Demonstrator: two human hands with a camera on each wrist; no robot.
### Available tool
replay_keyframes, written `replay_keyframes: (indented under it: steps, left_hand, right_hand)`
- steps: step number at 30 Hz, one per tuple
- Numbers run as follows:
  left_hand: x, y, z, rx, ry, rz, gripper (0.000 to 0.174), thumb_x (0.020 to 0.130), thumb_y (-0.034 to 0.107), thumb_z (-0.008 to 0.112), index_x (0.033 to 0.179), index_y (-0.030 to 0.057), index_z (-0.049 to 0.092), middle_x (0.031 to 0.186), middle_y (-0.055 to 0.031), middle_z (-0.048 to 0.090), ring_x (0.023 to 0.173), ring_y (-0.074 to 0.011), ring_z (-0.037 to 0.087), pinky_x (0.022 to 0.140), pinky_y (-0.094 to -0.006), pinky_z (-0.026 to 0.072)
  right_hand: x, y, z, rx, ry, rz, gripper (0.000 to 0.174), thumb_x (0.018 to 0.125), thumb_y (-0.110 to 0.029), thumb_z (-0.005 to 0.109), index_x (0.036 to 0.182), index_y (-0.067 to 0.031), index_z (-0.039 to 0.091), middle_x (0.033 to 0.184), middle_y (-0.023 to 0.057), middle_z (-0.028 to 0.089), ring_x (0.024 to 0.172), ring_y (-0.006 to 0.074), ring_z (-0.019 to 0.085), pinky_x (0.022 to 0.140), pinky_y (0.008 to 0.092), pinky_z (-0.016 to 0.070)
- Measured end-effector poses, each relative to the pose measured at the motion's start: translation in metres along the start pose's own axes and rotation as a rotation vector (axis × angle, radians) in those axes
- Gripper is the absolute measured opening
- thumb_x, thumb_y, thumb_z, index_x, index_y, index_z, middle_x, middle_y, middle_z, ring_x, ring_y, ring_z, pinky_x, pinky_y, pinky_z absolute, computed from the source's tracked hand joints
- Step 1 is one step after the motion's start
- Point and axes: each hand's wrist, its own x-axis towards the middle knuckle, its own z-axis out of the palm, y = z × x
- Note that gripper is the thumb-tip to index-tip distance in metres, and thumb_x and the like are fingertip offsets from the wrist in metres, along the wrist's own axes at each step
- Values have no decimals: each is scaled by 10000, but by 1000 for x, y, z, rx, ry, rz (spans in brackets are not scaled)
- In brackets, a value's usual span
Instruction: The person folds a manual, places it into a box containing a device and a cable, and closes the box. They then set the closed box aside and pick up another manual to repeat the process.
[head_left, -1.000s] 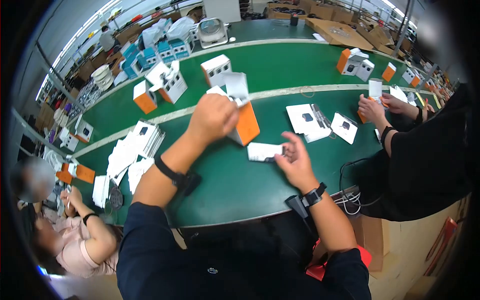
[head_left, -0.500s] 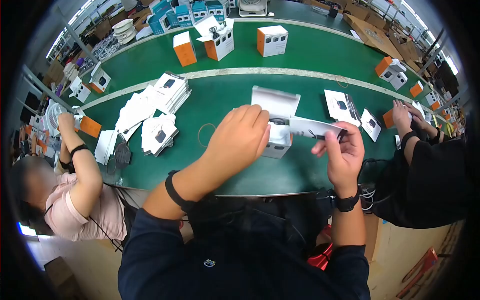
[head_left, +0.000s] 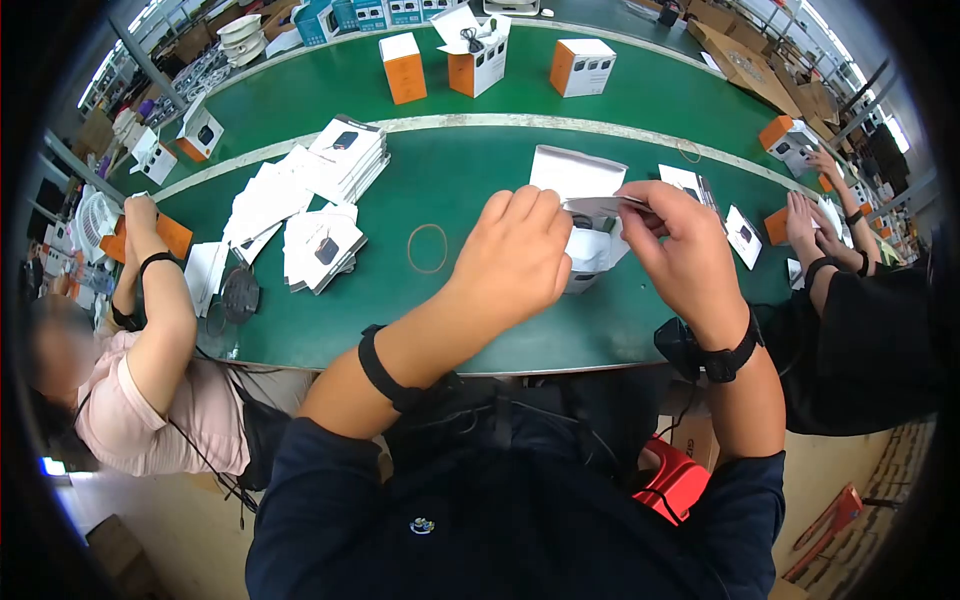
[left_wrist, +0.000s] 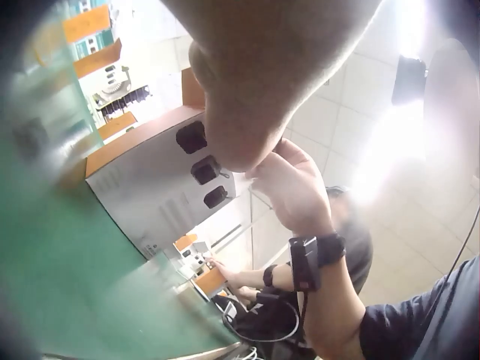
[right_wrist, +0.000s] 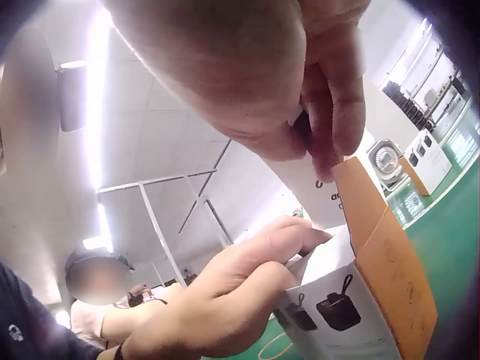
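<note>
An orange-and-white box [head_left: 583, 272] stands upright on the green table, its white lid flap [head_left: 580, 172] raised at the back. My left hand [head_left: 515, 258] grips the box's left upper edge; in the right wrist view the left fingers [right_wrist: 259, 281] curl over the rim of the box [right_wrist: 349, 322]. My right hand [head_left: 688, 245] pinches a thin white printed card [head_left: 592, 206] over the opening. White material shows inside the box; further contents are hidden. In the left wrist view the right hand [left_wrist: 296, 187] meets the box's [left_wrist: 154, 184] top beside the left hand [left_wrist: 244, 90].
Stacks of white printed cards [head_left: 345, 160] lie left, with a rubber band [head_left: 427, 248] between them and my left hand. More cards [head_left: 742, 238] lie right. Other boxes [head_left: 583, 68] stand along the far strip. People work on both sides, a seated person [head_left: 160, 400] at left.
My right hand has brought the card from the box's right side to over its opening. The box has turned since the earliest frame, with my left hand still at it.
</note>
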Motion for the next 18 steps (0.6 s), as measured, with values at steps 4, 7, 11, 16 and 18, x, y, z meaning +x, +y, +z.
replay_keyframes:
  steps: [4, 7, 11, 16, 18]
  left_hand:
    - [-8, 4, 5, 11, 69, -24, 353, 810, 133, 685, 1135, -4, 693, 1229, -149, 615, 1228, -308, 565, 1043, -469, 401]
    - [-12, 8, 9, 34, 115, -44, 348, 816, 140, 688, 1136, 4, 699, 1257, -152, 609, 1252, -301, 563, 1067, -502, 379]
    - [-15, 9, 11, 4, 153, -71, 322, 815, 141, 685, 1112, 22, 718, 1267, -151, 599, 1264, -301, 564, 1141, -563, 331]
    - [-16, 8, 13, -20, 176, -79, 277, 804, 124, 668, 1056, 32, 738, 1266, -136, 596, 1271, -299, 561, 1224, -644, 225]
    - [-17, 7, 13, -36, 181, -81, 266, 800, 119, 663, 1039, 34, 742, 1265, -130, 594, 1271, -297, 562, 1238, -675, 187]
  right_hand:
    - [2, -10, 2, -184, -2, -72, 179, 912, -30, 709, 1089, -7, 697, 977, 182, 727, 844, 374, 707, 737, 408, 565]
    - [3, -17, -3, -242, -16, -68, 167, 916, -37, 699, 1081, -13, 700, 979, 184, 725, 859, 387, 702, 738, 429, 562]
    - [1, -20, 0, -377, -18, -77, 163, 934, -75, 683, 1089, -32, 710, 974, 170, 728, 883, 396, 701, 741, 452, 564]
    - [2, -21, 13, -552, -44, -175, 105, 906, -77, 653, 999, -50, 693, 895, 142, 721, 844, 360, 708, 710, 455, 564]
    - [2, -20, 21, -632, -63, -205, 84, 886, -71, 645, 960, -55, 681, 866, 134, 717, 829, 345, 708, 697, 454, 563]
